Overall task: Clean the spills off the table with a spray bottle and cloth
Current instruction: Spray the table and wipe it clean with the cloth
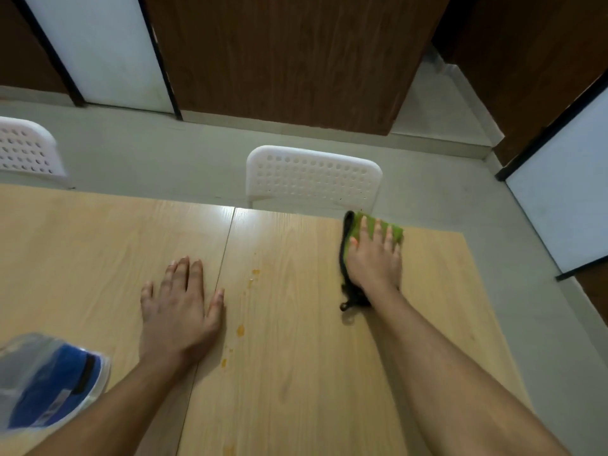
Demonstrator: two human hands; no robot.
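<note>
At the near left edge stands the blue-labelled spray bottle (49, 380), rigid and light-looking, best taken round its body. The left hand (181, 311) lies flat and unclenched on the desk (296, 373), beside orange spills (240, 330). Farther right, the right hand (375, 255) presses flat-fingered on the green cloth (370, 227), soft and limp, at the far edge before a white chair (312, 176).

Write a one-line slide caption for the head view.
Right hand presses green cloth on table; left hand rests flat beside orange spills.

Two white perforated chairs (314, 177) (28, 151) stand beyond the far edge.
</note>
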